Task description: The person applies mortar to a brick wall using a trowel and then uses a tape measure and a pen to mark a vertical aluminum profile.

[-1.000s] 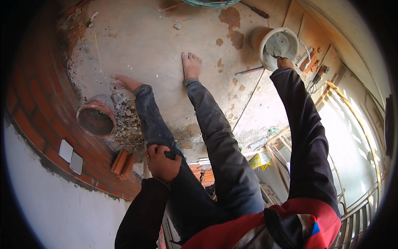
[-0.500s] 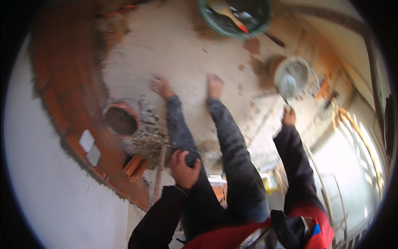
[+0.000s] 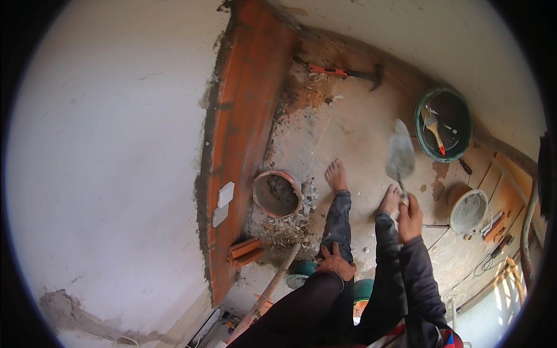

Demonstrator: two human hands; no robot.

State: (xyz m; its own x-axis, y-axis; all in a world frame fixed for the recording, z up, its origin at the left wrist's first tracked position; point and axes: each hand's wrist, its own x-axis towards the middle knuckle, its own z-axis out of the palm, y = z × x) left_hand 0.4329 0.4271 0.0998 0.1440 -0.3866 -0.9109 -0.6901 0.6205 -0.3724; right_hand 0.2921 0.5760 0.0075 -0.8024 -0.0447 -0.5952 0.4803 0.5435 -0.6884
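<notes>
Right hand [image 3: 410, 218] grips trowel [image 3: 400, 153] by the handle, fingers wrapped; blade points away from the person, beyond right foot [image 3: 390, 198], between mortar pot [image 3: 256, 191] on the left and bucket [image 3: 456, 196] on the right. Blade blurred, can't tell how much mortar it carries. Left hand [image 3: 336, 264] rests on left leg [image 3: 338, 225], fingers spread, gripping nothing visible. Green basin [image 3: 420, 130] with brush [image 3: 433, 126] stands ahead right; hammer [image 3: 360, 74] lies on floor farther off.
</notes>
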